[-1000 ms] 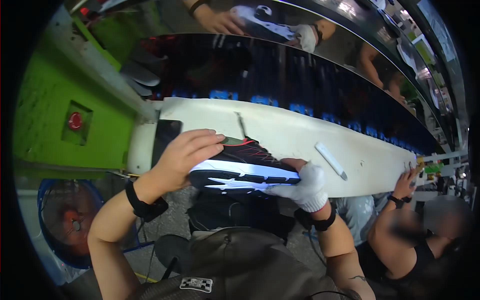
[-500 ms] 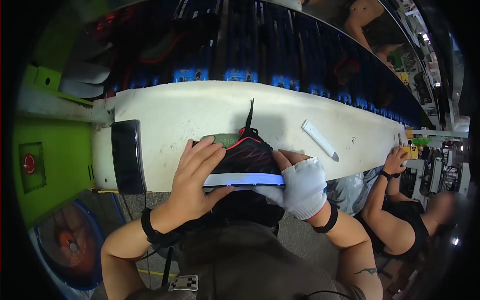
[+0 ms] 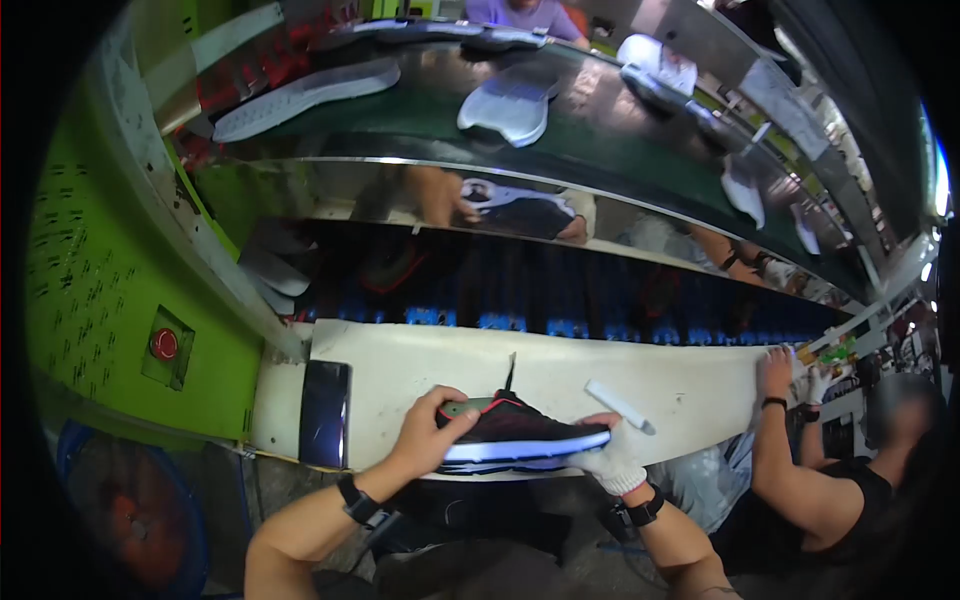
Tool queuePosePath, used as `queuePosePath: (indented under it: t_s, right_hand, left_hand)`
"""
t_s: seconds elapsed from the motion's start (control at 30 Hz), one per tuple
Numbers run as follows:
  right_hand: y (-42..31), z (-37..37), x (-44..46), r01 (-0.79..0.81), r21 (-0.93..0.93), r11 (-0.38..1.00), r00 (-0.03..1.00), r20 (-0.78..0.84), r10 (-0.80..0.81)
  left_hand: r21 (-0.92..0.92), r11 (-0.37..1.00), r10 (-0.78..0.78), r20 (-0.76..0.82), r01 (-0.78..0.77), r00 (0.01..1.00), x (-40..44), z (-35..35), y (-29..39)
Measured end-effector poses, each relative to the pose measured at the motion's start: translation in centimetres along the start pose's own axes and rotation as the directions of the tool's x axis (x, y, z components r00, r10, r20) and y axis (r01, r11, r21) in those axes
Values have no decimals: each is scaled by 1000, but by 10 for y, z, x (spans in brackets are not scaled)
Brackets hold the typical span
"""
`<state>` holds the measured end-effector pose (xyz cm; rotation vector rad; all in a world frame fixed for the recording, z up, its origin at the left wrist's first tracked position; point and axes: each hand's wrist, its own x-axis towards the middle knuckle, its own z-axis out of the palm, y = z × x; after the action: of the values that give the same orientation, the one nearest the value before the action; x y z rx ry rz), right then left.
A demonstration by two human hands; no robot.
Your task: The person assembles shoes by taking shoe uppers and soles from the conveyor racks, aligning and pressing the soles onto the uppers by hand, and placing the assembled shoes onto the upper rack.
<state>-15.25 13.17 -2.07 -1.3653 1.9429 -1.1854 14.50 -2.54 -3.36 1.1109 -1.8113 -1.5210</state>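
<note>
Both hands hold a black shoe (image 3: pixel 530 425) with red trim and a white sole, above the near edge of the white worktop. The toe points right. A green shoe last (image 3: pixel 460 408) shows in its opening, and a dark lace or strap sticks up from it. My bare left hand (image 3: pixel 430 435) is closed around the heel end, thumb on the upper side. Around the toe end closes my right hand (image 3: pixel 612 460), in a white glove with bare fingertips; its underside fingers are partly hidden. Beyond that hand lies a white marker-like tool (image 3: pixel 617 404) with a grey tip.
On the worktop (image 3: pixel 400 355), a dark phone-like slab (image 3: pixel 325 415) lies left. Behind runs a row of blue-lit rollers (image 3: pixel 502 322), then a raised belt carrying soles (image 3: pixel 510 105). A green panel with a red button (image 3: pixel 163 344) stands left; a co-worker (image 3: pixel 810 495) sits right.
The view has tilted up, so the belt with soles now shows. The shoe is turned more side-on, its full length visible, and my hands are farther apart at its two ends.
</note>
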Motion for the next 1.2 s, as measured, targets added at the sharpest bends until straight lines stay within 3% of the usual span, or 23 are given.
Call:
queuePosePath:
  t_s: [0.03,0.07,0.1,0.2,0.23,0.27,0.3,0.33,0.43,0.5,0.53,0.6,0.67,0.8,0.87,0.93,0.97,1.0,1.03,1.07,1.1,1.17,1.2]
  right_hand:
    - [-25,-2,5,-73,79,994,995,-63,78]
    - [-63,-19,12,75,-35,997,992,-103,-78]
    - [-100,-36,20,209,-160,965,963,-140,-232]
    - [-202,-99,21,583,-408,703,718,-147,-681]
    - [-239,-122,20,615,-559,556,569,-172,-804]
    - [-266,-140,26,600,-696,394,407,-158,-900]
    - [-278,-148,44,576,-729,369,235,-285,-929]
    - [-292,-157,65,545,-763,348,42,-390,-920]
    - [-356,-184,136,340,-940,-38,-250,-51,-967]
    - [-391,-192,202,280,-943,-180,-362,70,-929]
    - [-399,-192,239,389,-912,-134,-374,-24,-927]
    - [-418,-176,292,295,-940,-173,-261,95,-961]
    - [-436,-139,322,355,-930,93,436,77,-897]
    - [-419,-101,365,390,-859,332,538,-80,-839]
    - [-418,-101,363,382,-863,332,485,-119,-866]
    - [-399,-87,367,312,-914,258,161,-216,-963]
    - [-402,-83,339,361,-862,355,439,-179,-880]
    - [-370,-69,323,347,-933,98,36,-91,-995]
    - [-347,-55,304,565,-825,14,-9,-23,-1000]
    - [-316,-41,290,790,-611,44,177,158,-971]
    - [-285,-29,279,828,-558,-56,72,203,-976]
    - [-256,-21,270,877,-470,101,268,303,-914]
    - [-252,-19,275,855,-508,100,238,214,-947]
  left_hand:
    - [-304,948,-95,9,93,995,5,0,12]
    - [-570,802,-174,63,179,983,15,-4,23]
    - [-446,893,93,43,-64,995,21,-15,31]
    - [-622,662,343,-244,-418,907,37,-28,75]
    - [-315,781,431,-351,-539,831,41,-27,71]
    - [-1,883,445,-311,-468,840,39,-27,55]
    - [99,932,363,-266,-349,893,33,-15,29]
    - [-32,957,274,-217,-287,937,31,1,-9]
    - [416,775,515,22,-476,857,6,14,-28]
    - [454,713,573,62,-535,817,1,20,-25]
    - [483,690,574,90,-539,814,1,20,-20]
    - [480,710,554,72,-516,829,-2,21,-15]
    - [494,669,605,73,-556,793,-10,25,-7]
    - [491,662,597,111,-566,795,-12,28,-3]
    - [480,645,600,163,-594,783,-8,26,0]
    - [485,636,631,120,-600,766,-14,30,-3]
    - [484,609,652,148,-629,744,-13,31,-8]
    - [454,588,667,196,-670,718,-12,36,-3]
    - [327,666,629,236,-670,741,-17,43,2]
    - [204,739,587,271,-641,763,-24,47,8]
    - [45,790,536,432,-611,725,-35,55,56]
    - [-210,835,483,723,-509,494,-45,82,109]
    - [-332,867,460,821,-372,338,-54,94,137]
